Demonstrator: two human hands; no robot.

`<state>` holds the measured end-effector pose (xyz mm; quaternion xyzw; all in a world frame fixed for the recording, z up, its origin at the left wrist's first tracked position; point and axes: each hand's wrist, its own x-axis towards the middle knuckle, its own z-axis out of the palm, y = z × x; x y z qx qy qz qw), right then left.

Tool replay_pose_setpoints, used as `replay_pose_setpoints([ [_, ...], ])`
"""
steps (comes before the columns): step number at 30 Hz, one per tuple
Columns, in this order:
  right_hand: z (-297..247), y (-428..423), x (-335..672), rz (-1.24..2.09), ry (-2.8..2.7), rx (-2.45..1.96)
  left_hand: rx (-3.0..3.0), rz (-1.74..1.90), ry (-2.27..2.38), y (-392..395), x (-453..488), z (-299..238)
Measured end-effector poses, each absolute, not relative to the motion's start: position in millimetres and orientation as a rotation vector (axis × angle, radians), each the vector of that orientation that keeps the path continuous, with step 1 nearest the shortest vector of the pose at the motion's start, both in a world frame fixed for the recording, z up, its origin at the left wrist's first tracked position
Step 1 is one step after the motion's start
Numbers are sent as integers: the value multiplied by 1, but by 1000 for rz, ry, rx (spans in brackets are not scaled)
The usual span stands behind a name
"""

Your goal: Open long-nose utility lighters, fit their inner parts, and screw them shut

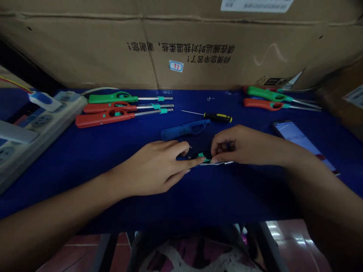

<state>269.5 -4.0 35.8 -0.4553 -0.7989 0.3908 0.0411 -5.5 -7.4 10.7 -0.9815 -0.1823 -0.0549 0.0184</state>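
Nearer than the black-and-yellow screwdriver (222,117), an opened lighter (201,155) is held by the left hand (159,166), forefinger extended, and pinched by the right hand (241,145). One blue casing half (178,130) is already off, just nearer than the screwdriver's shaft; the halves are unjoined. Beyond the screwdriver, movement is bounded by a cardboard box (195,79); nearer, room is left to the tabletop's (184,206) front edge.

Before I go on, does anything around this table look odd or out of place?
The cardboard box has upside-down lettering, so it may be inverted. Tiny pale pieces lie loose beyond the black-and-yellow screwdriver, scattered, too small to identify.
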Motion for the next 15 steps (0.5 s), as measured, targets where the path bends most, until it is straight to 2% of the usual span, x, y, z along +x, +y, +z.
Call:
replay_pose_setpoints([
  [5, 38, -6, 265, 999, -2443, -1313, -3048, -147, -577, -8, -5, 12],
  [10, 27, -6, 256, 935, -2442, -1258, -3027, -214, -543, -7, -6, 11],
  [15, 15, -5, 250, 1067, -2288, -1365, -3004, -262, -495, -6, -7, 11],
])
